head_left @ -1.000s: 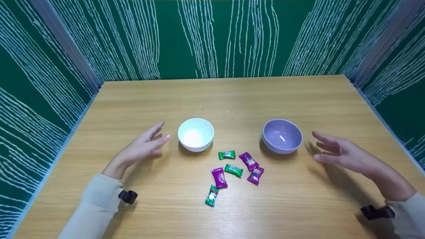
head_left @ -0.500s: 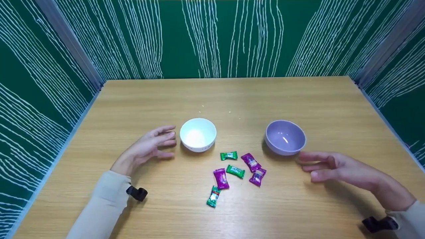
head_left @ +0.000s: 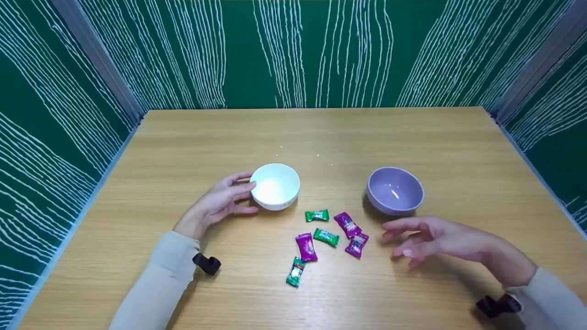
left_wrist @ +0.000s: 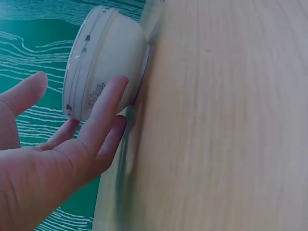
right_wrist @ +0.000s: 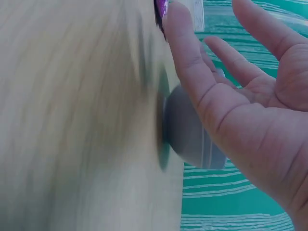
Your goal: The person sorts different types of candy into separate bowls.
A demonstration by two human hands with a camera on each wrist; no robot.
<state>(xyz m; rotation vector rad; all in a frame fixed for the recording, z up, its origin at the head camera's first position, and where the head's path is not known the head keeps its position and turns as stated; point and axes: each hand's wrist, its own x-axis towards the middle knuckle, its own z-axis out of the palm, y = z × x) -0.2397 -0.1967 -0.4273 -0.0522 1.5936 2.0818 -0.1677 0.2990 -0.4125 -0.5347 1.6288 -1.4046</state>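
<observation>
My left hand (head_left: 224, 199) is at the left side of the white bowl (head_left: 275, 185), its fingers spread beside the bowl's wall. In the left wrist view, the fingers (left_wrist: 103, 113) lie along the patterned outside of the bowl (left_wrist: 108, 62) and the thumb stands apart; whether they touch it I cannot tell. My right hand (head_left: 440, 240) hovers over the table in front of the purple bowl (head_left: 395, 190), holding nothing, fingers loosely extended leftward. Purple-wrapped candies (head_left: 306, 247) and green-wrapped candies (head_left: 326, 237) lie between the hands. Both bowls stand upright with nothing visible inside.
The wooden table (head_left: 229, 137) reaches back to a green wall with white streaks (head_left: 257, 55). Tiny pale crumbs (head_left: 318, 155) lie behind the bowls. Green panels (head_left: 27, 151) also flank both sides.
My left hand has moved right, up to the white bowl. My right hand has come left and nearer, from beside the purple bowl to in front of it. Bowls and candies stay put.
</observation>
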